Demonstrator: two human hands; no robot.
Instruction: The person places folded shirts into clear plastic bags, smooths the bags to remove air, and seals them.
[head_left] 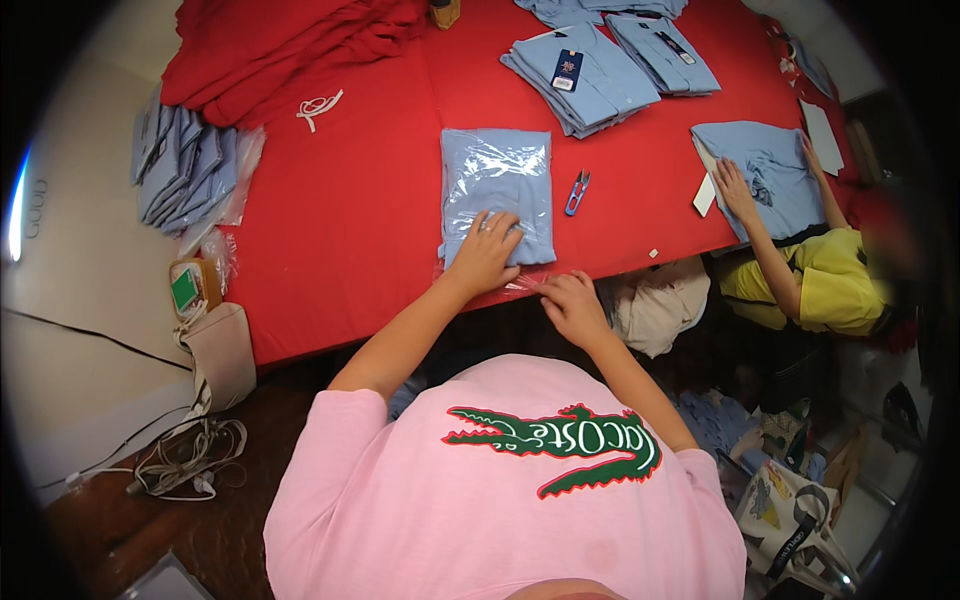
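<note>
A folded light-blue shirt (497, 190) lies inside a clear plastic bag (515, 146) near the front edge of the table. My left hand (487, 253) rests on the lower part of the bag, fingers stretched out over the plastic, a ring on one finger. At the bag's loose near end, my right hand (573, 305) pinches the plastic flap (520, 285) between closed fingers. Just right of the bag is a pair of blue thread snips (577, 193), touched by neither hand.
Tagged folded blue shirts (585, 80) are stacked at the back right, and bagged shirts (190, 170) at the left. Red cloth (280, 55) is heaped at the far left. On the right, a co-worker in yellow (830, 285) has both hands on a blue garment (765, 175).
</note>
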